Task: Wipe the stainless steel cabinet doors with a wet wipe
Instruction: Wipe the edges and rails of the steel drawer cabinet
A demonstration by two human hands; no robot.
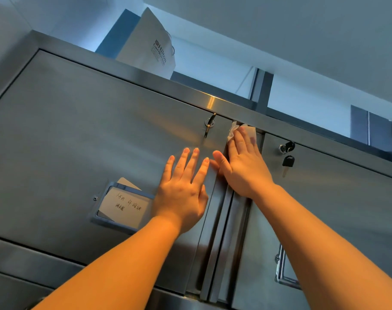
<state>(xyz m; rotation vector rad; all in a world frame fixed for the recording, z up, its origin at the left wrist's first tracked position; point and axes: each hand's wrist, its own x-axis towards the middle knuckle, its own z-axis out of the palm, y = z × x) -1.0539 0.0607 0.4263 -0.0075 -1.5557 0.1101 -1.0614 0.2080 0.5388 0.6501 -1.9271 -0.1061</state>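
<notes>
Two stainless steel cabinet doors fill the view: the left door (78, 135) and the right door (338, 198). My right hand (244, 162) presses a white wet wipe (233, 130) with straight fingers against the top of the seam between the doors, just under the cabinet's top rail (146, 79). Most of the wipe is hidden under the fingers. My left hand (184, 189) lies flat on the left door with fingers spread, close beside the right thumb.
A key (209, 125) hangs in the left door's lock; a black-headed key (287, 163) hangs from the right door's lock. A label holder with a handwritten card (123, 205) sits on the left door. A white paper bag (146, 45) stands on the cabinet top.
</notes>
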